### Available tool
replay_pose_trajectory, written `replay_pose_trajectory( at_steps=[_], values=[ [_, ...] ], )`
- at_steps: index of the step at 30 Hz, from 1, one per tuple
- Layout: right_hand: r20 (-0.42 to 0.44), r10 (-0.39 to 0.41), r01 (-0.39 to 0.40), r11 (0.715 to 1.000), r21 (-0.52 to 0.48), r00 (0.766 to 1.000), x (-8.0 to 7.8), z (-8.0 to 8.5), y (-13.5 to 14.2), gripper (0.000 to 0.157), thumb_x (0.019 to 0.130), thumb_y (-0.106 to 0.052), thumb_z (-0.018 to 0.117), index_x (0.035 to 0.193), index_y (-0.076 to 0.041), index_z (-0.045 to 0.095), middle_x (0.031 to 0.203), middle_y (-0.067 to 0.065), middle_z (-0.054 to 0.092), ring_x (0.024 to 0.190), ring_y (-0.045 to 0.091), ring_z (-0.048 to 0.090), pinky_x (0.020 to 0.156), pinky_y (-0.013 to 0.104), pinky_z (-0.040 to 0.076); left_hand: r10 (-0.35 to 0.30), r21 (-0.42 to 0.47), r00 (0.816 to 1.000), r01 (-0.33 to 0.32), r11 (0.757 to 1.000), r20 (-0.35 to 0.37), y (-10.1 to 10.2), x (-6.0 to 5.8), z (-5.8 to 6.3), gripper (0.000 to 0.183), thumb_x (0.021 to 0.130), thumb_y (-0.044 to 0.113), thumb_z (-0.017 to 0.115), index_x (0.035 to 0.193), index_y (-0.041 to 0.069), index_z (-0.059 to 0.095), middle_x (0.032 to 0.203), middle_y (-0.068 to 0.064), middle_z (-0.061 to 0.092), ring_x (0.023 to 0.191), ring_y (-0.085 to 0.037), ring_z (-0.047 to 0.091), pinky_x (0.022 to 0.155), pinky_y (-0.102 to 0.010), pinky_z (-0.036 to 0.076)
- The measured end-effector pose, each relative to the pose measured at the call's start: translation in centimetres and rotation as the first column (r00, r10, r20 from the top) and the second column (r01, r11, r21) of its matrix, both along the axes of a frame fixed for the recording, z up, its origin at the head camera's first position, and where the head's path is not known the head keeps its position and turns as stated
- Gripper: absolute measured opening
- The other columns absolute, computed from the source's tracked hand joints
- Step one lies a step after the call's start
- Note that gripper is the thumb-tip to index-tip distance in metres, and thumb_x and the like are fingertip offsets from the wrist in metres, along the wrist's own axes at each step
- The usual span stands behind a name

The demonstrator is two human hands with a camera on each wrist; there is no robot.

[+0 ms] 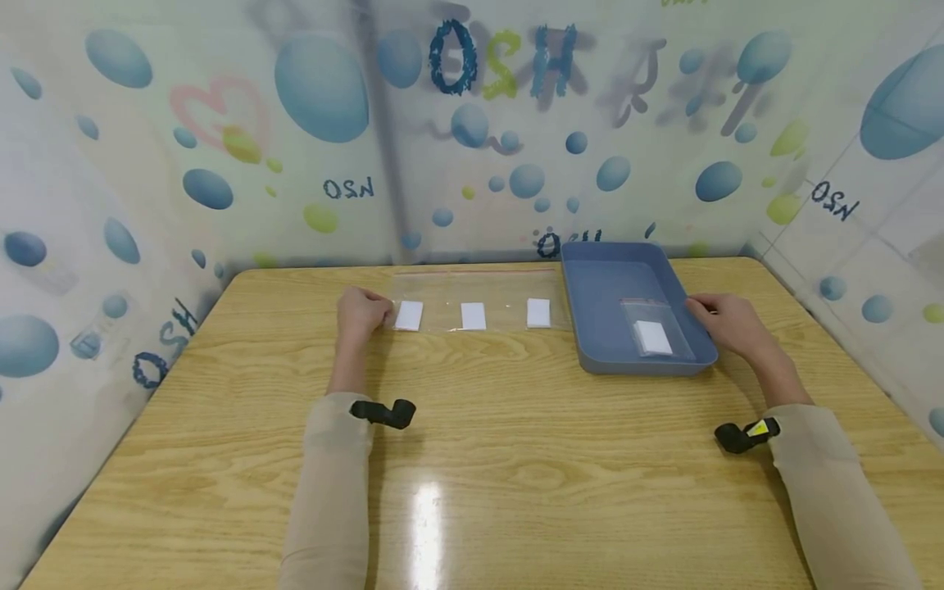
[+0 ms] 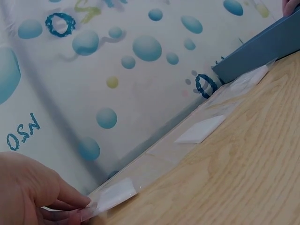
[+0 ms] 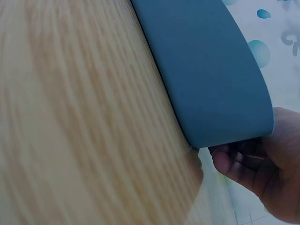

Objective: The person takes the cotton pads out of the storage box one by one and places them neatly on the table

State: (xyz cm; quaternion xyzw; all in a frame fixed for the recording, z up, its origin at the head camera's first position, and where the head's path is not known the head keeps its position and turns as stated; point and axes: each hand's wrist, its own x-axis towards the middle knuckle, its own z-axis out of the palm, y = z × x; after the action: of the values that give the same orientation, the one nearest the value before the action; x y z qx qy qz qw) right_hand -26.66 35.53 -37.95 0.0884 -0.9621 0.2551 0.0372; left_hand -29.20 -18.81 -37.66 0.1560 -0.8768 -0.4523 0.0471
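Clear plastic zip bags lie side by side at the table's back, each with a white rectangular piece inside: the left bag (image 1: 431, 291), the middle bag (image 1: 487, 291) and the right bag (image 1: 547, 287). My left hand (image 1: 361, 310) pinches the lower left corner of the left bag (image 2: 116, 193) between thumb and fingers. A blue-grey tray (image 1: 642, 368) stands just right of the row. Inside it lies one more zip bag (image 1: 652, 315), also with a white piece. My right hand (image 1: 730, 319) grips the tray's right wall, its fingers partly hidden behind it in the right wrist view.
The wooden table (image 1: 516, 467) spreads out in front of the bags and tray. A patterned curtain (image 1: 472, 197) with blue drops and lettering rises right behind the table's back edge and along both sides.
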Motion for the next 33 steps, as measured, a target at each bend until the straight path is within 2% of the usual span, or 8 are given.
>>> replay_pose_trajectory(
  at_steps=[4, 8, 14, 19, 23, 30, 33],
  values=[
    [0.010, -0.002, 0.002, 1.000, 0.005, 1.000, 0.1, 0.1, -0.1, 0.049, 0.109, -0.024, 0.042, 0.131, 0.017, 0.055, 0.125, 0.039, 0.058, 0.111, 0.054, 0.057, 0.090, 0.064, 0.047, 0.004, 0.017, 1.000, -0.004, 1.000, 0.024, 0.1, 0.1, 0.2, 0.024, 0.088, 0.005, 0.062, 0.104, -0.009, 0.073, 0.081, -0.009, 0.063, 0.075, -0.019, 0.054, 0.061, -0.023, 0.043],
    [0.016, -0.001, 0.001, 1.000, 0.007, 1.000, 0.1, 0.2, -0.1, 0.049, 0.109, -0.025, 0.042, 0.132, 0.017, 0.054, 0.125, 0.040, 0.057, 0.113, 0.055, 0.056, 0.091, 0.064, 0.046, 0.003, 0.011, 1.000, -0.003, 1.000, 0.024, -0.1, 0.1, 0.4, 0.024, 0.089, 0.005, 0.060, 0.105, -0.008, 0.073, 0.076, -0.006, 0.062, 0.071, -0.016, 0.054, 0.059, -0.022, 0.043],
    [0.008, 0.001, -0.001, 1.000, -0.003, 1.000, 0.1, 0.2, -0.1, 0.050, 0.109, -0.025, 0.042, 0.131, 0.018, 0.055, 0.125, 0.040, 0.057, 0.112, 0.055, 0.056, 0.091, 0.065, 0.046, 0.014, 0.028, 0.998, -0.013, 1.000, -0.059, 0.1, 0.1, 0.5, 0.029, 0.090, 0.008, 0.057, 0.110, -0.007, 0.072, 0.070, -0.002, 0.061, 0.060, -0.012, 0.055, 0.056, -0.020, 0.044],
    [0.004, 0.004, -0.004, 1.000, -0.008, 1.000, 0.1, 0.1, 0.0, 0.051, 0.109, -0.026, 0.041, 0.132, 0.018, 0.054, 0.125, 0.040, 0.056, 0.113, 0.055, 0.056, 0.091, 0.065, 0.046, 0.013, 0.100, 0.992, -0.001, 0.995, -0.123, 0.6, -0.1, 0.7, 0.030, 0.095, 0.014, 0.061, 0.113, -0.008, 0.070, 0.086, -0.010, 0.067, 0.062, -0.008, 0.058, 0.056, -0.015, 0.047],
    [0.011, 0.001, -0.001, 1.000, -0.005, 1.000, 0.1, 0.1, 0.0, 0.051, 0.109, -0.026, 0.042, 0.132, 0.018, 0.054, 0.126, 0.040, 0.056, 0.113, 0.055, 0.055, 0.092, 0.065, 0.045, 0.010, 0.132, 0.987, 0.011, 0.991, -0.159, 1.2, -0.3, 0.7, 0.029, 0.096, 0.014, 0.061, 0.112, -0.009, 0.070, 0.098, -0.018, 0.069, 0.065, -0.011, 0.061, 0.057, -0.013, 0.047],
    [0.024, 0.000, 0.001, 1.000, -0.008, 1.000, 0.1, 0.2, 0.0, 0.052, 0.109, -0.027, 0.041, 0.133, 0.017, 0.053, 0.127, 0.040, 0.055, 0.114, 0.055, 0.055, 0.092, 0.065, 0.045, -0.005, 0.077, 0.981, 0.021, 0.997, -0.193, 2.7, -0.4, 1.2, 0.030, 0.098, 0.015, 0.058, 0.114, -0.007, 0.071, 0.106, -0.023, 0.071, 0.079, -0.024, 0.069, 0.062, -0.018, 0.046],
    [0.027, -0.001, 0.002, 1.000, -0.004, 1.000, 0.0, 0.2, 0.0, 0.053, 0.110, -0.028, 0.040, 0.134, 0.017, 0.053, 0.127, 0.040, 0.055, 0.115, 0.055, 0.054, 0.093, 0.065, 0.045, -0.023, 0.066, 0.979, 0.037, 0.997, -0.204, 3.4, -0.4, 1.6, 0.029, 0.097, 0.014, 0.058, 0.114, -0.006, 0.071, 0.106, -0.022, 0.071, 0.080, -0.024, 0.068, 0.063, -0.019, 0.046]
  ],
)
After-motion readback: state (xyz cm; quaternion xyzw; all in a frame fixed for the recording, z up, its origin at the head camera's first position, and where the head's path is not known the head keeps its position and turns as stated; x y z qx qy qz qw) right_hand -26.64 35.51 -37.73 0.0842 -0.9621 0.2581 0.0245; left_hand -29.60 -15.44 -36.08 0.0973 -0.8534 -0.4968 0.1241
